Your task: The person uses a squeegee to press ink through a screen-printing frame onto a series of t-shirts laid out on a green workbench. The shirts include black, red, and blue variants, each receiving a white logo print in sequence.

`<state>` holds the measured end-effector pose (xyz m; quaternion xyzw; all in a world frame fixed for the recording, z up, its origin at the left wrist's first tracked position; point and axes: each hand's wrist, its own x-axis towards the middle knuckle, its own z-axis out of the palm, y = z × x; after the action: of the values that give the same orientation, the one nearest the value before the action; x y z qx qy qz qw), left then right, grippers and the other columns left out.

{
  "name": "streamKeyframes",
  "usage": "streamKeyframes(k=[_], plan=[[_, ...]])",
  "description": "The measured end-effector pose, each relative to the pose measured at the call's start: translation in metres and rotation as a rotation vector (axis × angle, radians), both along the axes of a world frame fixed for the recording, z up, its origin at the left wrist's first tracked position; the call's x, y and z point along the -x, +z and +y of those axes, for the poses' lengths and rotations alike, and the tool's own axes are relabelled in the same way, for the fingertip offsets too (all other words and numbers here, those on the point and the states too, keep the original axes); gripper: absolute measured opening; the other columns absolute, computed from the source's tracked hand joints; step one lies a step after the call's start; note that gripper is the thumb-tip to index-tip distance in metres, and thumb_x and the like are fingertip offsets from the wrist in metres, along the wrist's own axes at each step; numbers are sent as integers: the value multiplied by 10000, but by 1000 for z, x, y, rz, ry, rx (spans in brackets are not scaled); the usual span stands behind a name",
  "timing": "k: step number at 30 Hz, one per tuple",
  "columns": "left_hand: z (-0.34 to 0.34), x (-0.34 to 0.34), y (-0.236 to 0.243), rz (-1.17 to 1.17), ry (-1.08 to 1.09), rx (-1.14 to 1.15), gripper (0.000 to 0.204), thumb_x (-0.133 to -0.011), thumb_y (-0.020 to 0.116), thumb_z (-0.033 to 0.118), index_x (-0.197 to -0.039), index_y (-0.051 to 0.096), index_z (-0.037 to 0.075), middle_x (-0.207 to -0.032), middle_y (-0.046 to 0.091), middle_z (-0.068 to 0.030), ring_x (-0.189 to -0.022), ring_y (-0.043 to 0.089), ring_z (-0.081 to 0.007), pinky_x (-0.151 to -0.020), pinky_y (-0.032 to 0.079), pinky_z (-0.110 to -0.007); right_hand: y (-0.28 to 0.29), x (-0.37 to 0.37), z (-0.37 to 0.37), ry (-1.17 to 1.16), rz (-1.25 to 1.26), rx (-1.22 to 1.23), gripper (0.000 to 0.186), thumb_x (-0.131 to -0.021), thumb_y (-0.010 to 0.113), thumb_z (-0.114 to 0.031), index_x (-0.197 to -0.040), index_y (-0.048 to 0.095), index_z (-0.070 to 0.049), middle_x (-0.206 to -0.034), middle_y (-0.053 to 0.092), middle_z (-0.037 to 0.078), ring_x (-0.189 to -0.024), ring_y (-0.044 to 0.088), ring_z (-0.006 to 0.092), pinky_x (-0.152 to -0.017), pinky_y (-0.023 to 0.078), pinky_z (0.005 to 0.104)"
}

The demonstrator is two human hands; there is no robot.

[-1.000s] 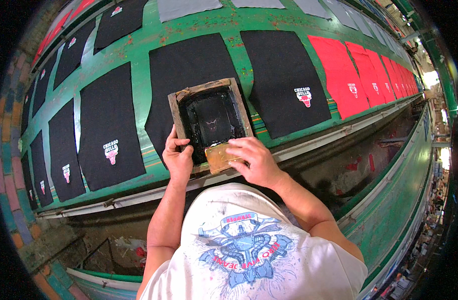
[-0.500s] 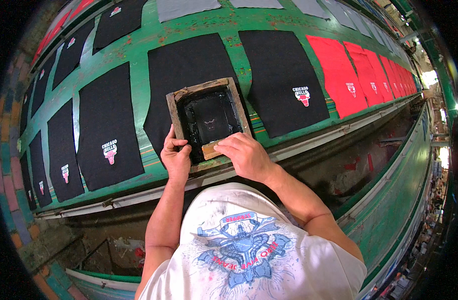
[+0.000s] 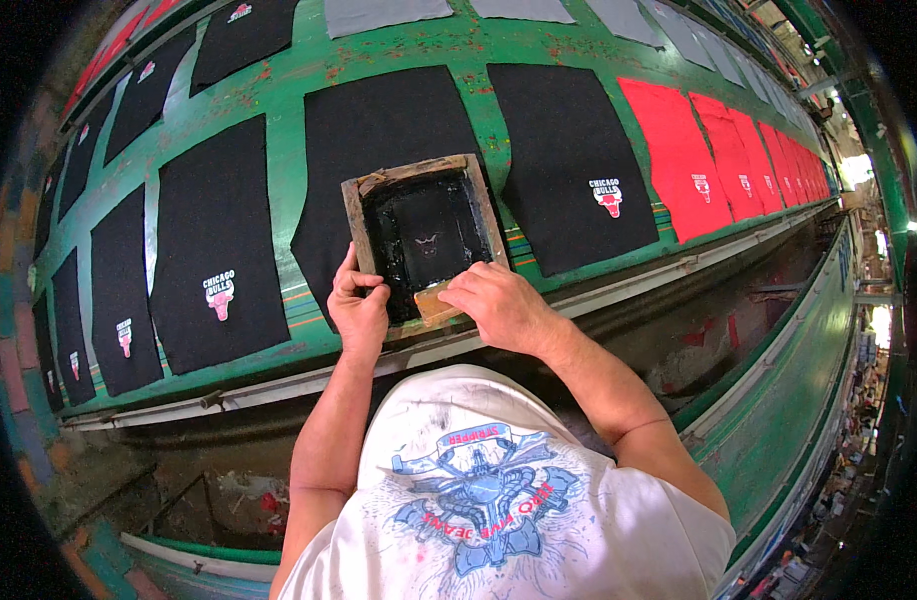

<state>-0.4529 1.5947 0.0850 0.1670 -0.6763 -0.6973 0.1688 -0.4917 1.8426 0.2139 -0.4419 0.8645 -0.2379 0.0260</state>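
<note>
A worn wooden screen frame point(image 3: 484, 210) with dark, ink-smeared mesh point(image 3: 419, 210) and a small faint pale outline lies over a large black fabric panel point(image 3: 374, 115). My left hand point(image 3: 361, 305) grips the frame's lower left side, fingers curled around it. My right hand point(image 3: 497, 305) holds a tan, flat-edged squeegee point(image 3: 431, 304) at the near end inside the frame, with fingertips on top of it. The part of the panel under the frame is hidden.
Printed black panels point(image 3: 214, 230) and red panels point(image 3: 669, 150) line the long green table point(image 3: 399, 55). Grey panels point(image 3: 389, 10) lie along the far side. A metal rail point(image 3: 234, 400) runs along the near edge, with a trough point(image 3: 709, 330) beyond it at right.
My right hand and the squeegee have moved slightly up into the frame, and less of the squeegee shows. My left hand still holds the frame.
</note>
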Motion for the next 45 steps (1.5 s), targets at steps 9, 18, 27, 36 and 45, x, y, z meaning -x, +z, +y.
streamKeyframes(k=[9,18,27,36,45], plan=[[0,0,-6,34,4,21,139,-762,738,-102,-790,713,32,-1633,615,-275,-1482,620,-320,-1229,445,-417,-6,91,-12,43,-247,-67,290,-920,685,24,-1181,786,-51,-1115,779,162,-1124,723,394,-1020,583,502],[-2,-1,-5,8,-16,131,146,-786,725,-117,-797,689,23,-1662,581,-280,-1526,586,-308,-1246,419,-426,-27,136,-34,-142,8,118,420,-906,592,46,-1223,831,-93,-1171,805,156,-1153,739,394,-1040,588,504],[-2,0,-8,37,-28,50,119,-781,718,-88,-805,727,29,-1632,613,-277,-1468,624,-327,-1228,438,-421,-33,35,-14,-12,105,66,394,-883,683,-10,-1247,813,-89,-1162,798,100,-1064,723,316,-954,565,466],[-1,0,5,21,-37,138,137,-780,717,-105,-813,699,26,-1632,610,-277,-1474,619,-327,-1225,437,-421,-24,-20,3,29,-85,40,379,-930,797,-206,-1295,804,-103,-1280,741,117,-1216,668,321,-1054,539,475],[9,-7,21,167,-11,258,164,-791,712,-117,-820,688,43,-1650,591,-262,-1523,568,-333,-1242,425,-434,-49,6,44,-598,-574,547,754,-962,835,-228,-1612,543,18,-1606,580,249,-1446,585,407,-1263,428,489]])
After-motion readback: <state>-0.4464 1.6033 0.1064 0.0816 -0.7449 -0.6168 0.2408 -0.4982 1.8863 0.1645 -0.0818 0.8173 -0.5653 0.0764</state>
